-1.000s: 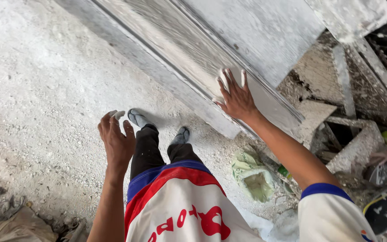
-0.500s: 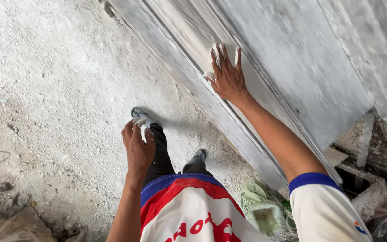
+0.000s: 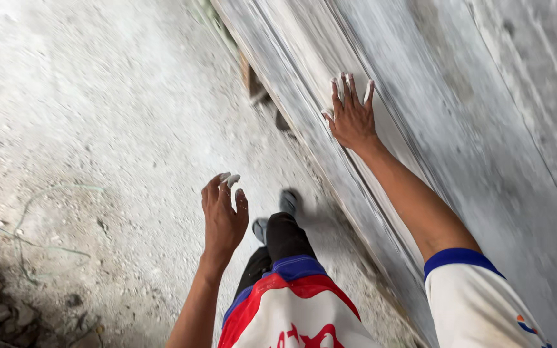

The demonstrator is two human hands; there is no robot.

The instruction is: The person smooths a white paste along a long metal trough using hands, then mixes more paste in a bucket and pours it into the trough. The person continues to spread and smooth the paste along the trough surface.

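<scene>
Rough, dusty concrete floor [image 3: 78,109], pale grey, gritty. Long grey stone slabs [image 3: 459,116] stacked on edge at right, flat faces smooth, dust-streaked, edges running diagonally. Right hand [image 3: 352,119] flat against slab face, arm outstretched, fingers spread wide, tips white with dust, gripping nothing. Left hand [image 3: 222,219] raised over floor, well apart from slabs, fingers loosely curled, empty. Grey shoes [image 3: 286,201] below.

grey slabs [image 3: 420,96] streaked with motion blur and cut off at top, one shoe [image 3: 260,229] half hidden behind leg
</scene>
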